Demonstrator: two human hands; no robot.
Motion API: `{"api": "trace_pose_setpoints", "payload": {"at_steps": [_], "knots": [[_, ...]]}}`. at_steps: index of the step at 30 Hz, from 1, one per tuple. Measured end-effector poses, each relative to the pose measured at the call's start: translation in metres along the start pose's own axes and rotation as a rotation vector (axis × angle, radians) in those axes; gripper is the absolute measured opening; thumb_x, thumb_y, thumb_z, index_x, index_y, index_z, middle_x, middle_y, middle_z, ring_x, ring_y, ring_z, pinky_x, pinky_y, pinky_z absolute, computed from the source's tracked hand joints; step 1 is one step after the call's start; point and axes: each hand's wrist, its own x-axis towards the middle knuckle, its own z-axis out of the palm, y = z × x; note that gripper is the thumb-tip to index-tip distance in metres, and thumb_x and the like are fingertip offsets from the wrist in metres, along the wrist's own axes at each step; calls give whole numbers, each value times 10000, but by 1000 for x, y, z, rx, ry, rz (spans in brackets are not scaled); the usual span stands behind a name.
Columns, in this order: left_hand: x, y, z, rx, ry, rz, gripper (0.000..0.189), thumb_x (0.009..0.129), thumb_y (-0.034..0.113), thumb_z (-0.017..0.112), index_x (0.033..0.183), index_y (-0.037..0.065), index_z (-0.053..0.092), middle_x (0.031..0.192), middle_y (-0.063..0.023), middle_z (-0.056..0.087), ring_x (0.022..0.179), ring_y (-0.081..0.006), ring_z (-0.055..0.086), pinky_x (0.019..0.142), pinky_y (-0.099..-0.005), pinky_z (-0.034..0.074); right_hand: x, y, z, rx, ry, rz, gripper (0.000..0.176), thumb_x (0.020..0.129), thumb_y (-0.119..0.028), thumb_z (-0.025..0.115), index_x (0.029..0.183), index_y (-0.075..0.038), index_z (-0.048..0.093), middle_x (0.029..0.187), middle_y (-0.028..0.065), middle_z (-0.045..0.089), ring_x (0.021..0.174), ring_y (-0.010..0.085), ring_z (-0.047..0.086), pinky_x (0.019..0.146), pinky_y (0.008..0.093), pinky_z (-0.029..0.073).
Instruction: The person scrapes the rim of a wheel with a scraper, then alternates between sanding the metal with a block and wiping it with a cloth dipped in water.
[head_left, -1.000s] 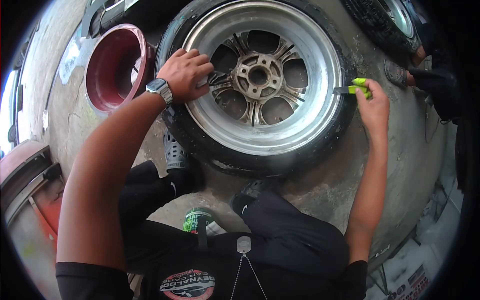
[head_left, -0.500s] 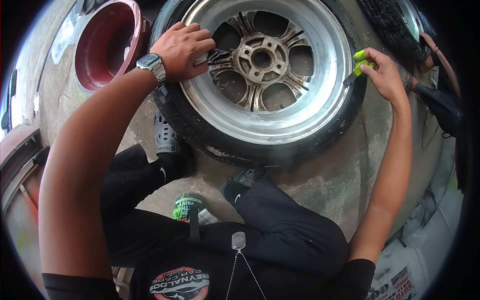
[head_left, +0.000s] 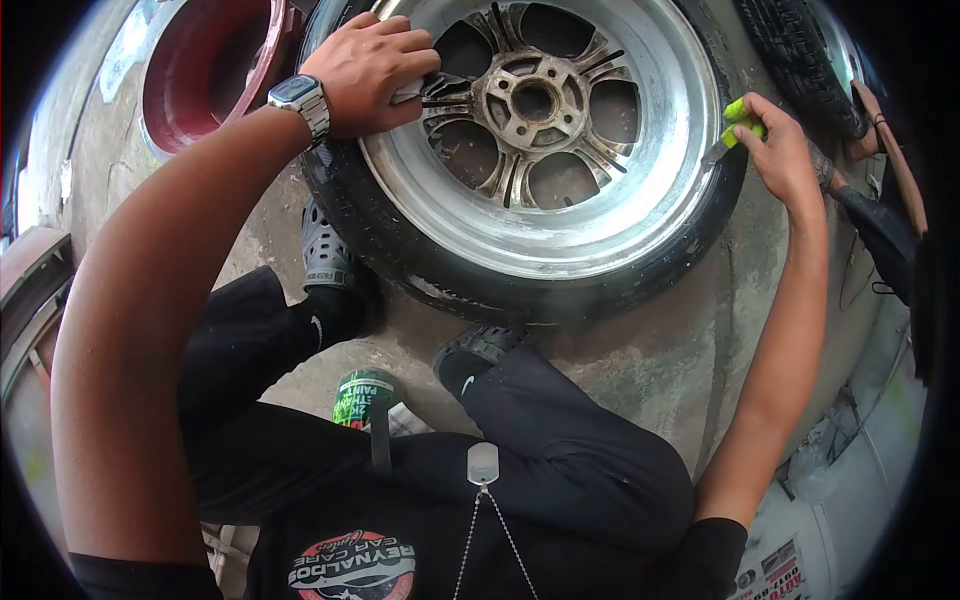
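Observation:
A car wheel with a bare, partly whitened metal rim [head_left: 560, 245] and a black tyre [head_left: 470, 290] lies on its side in front of me. My left hand [head_left: 372, 75] rests over the rim's left edge, fingers closed on a small white piece [head_left: 408, 92] that is mostly hidden. At the opposite edge, my right hand [head_left: 780, 150] grips a bright green utility knife [head_left: 745, 128]. Its grey blade [head_left: 714, 153] points down and left, against the rim's lip where it meets the tyre. Grime covers the spokes and hub [head_left: 532, 100].
A dark red wheel barrel [head_left: 190, 90] stands at upper left. Near my legs is a green paint can [head_left: 366, 397] with a cloth [head_left: 405, 420] beside it. Another person's arm [head_left: 893, 160] reaches toward a second tyre [head_left: 790, 60] at upper right.
The view has shifted a little, so the wheel sits slightly higher and further right. My right hand and the knife have moved slightly along the rim's edge; my left hand keeps its place.

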Motion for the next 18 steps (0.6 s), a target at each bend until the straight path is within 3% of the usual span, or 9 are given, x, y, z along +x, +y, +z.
{"api": "trace_pose_setpoints", "payload": {"at_steps": [3,7,10,13,16,18], "knots": [[2,1,-4,5,-62,-18,386,790,287,793,1130,139,685,1126,-43,632,1131,-239,614,976,-411,478,1,3,2,-29,-160,18,196,918,8,727,1093,25,642,912,129,682,841,202,610,839,344,514],[2,1,-4,0,-45,-1,392,789,287,795,1134,139,682,1124,-43,628,1121,-239,615,969,-408,477,-4,-8,5,-13,37,7,195,910,-2,739,1073,23,636,889,141,665,826,212,605,815,348,510],[2,0,-4,1,-62,-11,396,792,288,797,1141,140,682,1125,-43,628,1120,-239,616,970,-407,476,-5,-5,3,-87,-138,-12,204,909,9,734,1092,25,644,909,135,678,828,207,619,804,344,511],[1,0,-2,-2,-41,0,396,797,292,799,1145,142,683,1128,-45,630,1123,-239,616,976,-407,477,-8,-11,5,-66,54,-109,211,912,19,727,1109,25,652,943,137,690,816,211,634,795,343,514],[2,1,-5,13,-85,-21,405,800,296,801,1156,144,685,1139,-47,635,1138,-238,620,997,-406,478,-8,-3,4,-40,-104,-60,210,916,23,721,1118,19,664,974,145,694,803,230,639,790,349,517],[2,1,-2,20,-61,-11,410,803,298,801,1164,144,685,1144,-47,637,1148,-237,621,1009,-405,476,-10,-1,6,-43,-16,-111,211,916,22,720,1121,15,671,992,147,694,811,243,638,795,352,517]]}}
